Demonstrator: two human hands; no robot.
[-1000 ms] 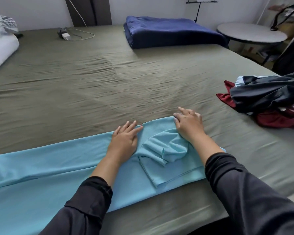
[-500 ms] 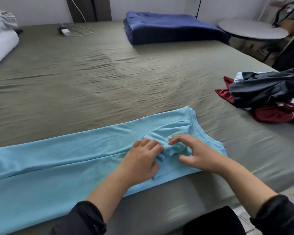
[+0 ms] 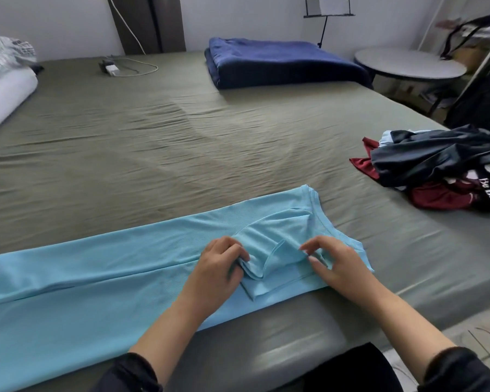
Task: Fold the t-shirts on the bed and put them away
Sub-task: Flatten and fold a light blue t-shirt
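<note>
1. A light blue knit t-shirt (image 3: 119, 278) lies lengthwise along the near edge of the bed with its olive-green sheet (image 3: 181, 131), its sides folded in and its collar toward 2 o'clock.
2. The left hand (image 3: 218, 267) pinches the folded sleeve with curled fingers.
3. The right hand (image 3: 334, 264) pinches the same sleeve at its 3 o'clock end.
4. A heap of dark and maroon unfolded shirts (image 3: 441, 168) sits at 3 o'clock, well apart.
</note>
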